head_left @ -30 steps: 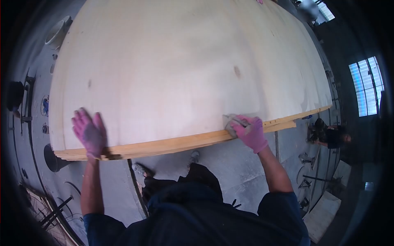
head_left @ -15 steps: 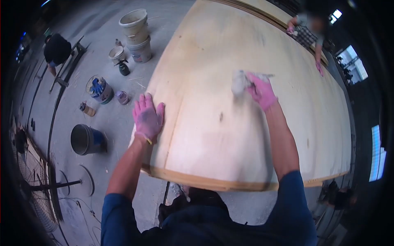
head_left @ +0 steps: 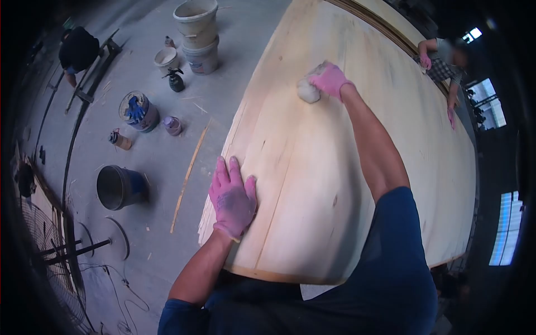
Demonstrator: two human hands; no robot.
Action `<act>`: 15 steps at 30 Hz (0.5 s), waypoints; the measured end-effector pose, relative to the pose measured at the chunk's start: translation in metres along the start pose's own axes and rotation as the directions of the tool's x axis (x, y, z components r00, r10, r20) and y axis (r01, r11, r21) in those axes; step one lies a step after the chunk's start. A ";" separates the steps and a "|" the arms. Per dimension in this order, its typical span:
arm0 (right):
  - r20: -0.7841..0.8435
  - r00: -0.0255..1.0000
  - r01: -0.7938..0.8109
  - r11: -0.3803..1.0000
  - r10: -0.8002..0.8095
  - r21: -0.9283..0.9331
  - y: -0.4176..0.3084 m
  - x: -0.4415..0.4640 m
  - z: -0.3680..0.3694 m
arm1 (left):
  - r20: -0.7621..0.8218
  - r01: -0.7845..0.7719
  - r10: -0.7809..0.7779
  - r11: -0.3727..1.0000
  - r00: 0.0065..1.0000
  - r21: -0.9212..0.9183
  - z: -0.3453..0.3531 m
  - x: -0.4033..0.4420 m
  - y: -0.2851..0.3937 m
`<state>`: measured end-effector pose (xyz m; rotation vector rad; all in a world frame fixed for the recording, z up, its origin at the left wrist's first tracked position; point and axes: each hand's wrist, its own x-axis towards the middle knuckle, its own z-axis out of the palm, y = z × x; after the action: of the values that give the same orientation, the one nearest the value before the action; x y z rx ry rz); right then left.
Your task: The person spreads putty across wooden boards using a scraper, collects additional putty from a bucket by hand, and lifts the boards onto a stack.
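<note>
My left hand [head_left: 233, 204], in a pink glove, lies flat with fingers stretched near the left edge of a large pale plywood sheet [head_left: 296, 184]. Farther out over the sheet, my right hand [head_left: 330, 81], also gloved in pink, is closed around what looks like a putty knife [head_left: 317, 71]. A pale grey lump [head_left: 309, 92], like putty, shows at the tool's front, against or just above the wood. My fingers cover most of the tool. The sheet has brownish streaks, a small dark knot and a long seam.
On the floor at left stand stacked buckets [head_left: 200, 54], a spray bottle [head_left: 176, 81], a bucket with blue gloves [head_left: 144, 120], a dark bucket [head_left: 114, 188] and a fan [head_left: 56, 251]. A wood strip [head_left: 190, 178] lies nearby. Two co-workers are visible, one [head_left: 446, 61] beside the sheet.
My right hand has moved farther away and left across the sheet with the tool. The view has shifted; my left hand still lies flat at the sheet's left side. The floor strip now shows.
</note>
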<state>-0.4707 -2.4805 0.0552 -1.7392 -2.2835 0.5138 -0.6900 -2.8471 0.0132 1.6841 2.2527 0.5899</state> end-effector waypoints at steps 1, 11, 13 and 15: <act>0.030 1.000 0.000 0.999 0.001 -0.036 -0.016 -0.027 0.002 | 0.000 -0.009 0.009 1.000 1.000 -0.018 -0.001 0.001 -0.001; 0.029 0.999 -0.011 0.953 0.021 -0.304 -0.122 -0.310 0.052 | 0.115 -0.316 0.350 0.917 0.930 -0.242 -0.016 -0.015 -0.063; -0.114 0.991 0.036 0.967 -0.067 -0.252 -0.136 -0.362 0.072 | 0.207 -0.301 0.415 0.854 0.886 -0.424 -0.036 -0.028 -0.104; -0.128 0.992 -0.038 0.974 0.009 -0.222 -0.142 -0.387 0.073 | 0.200 -0.350 0.452 0.849 0.870 -0.396 -0.050 -0.048 -0.157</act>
<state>-0.5180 -2.8965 0.0589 -1.8434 -2.3079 0.1481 -0.8314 -2.9395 -0.0181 1.9170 1.4903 0.7303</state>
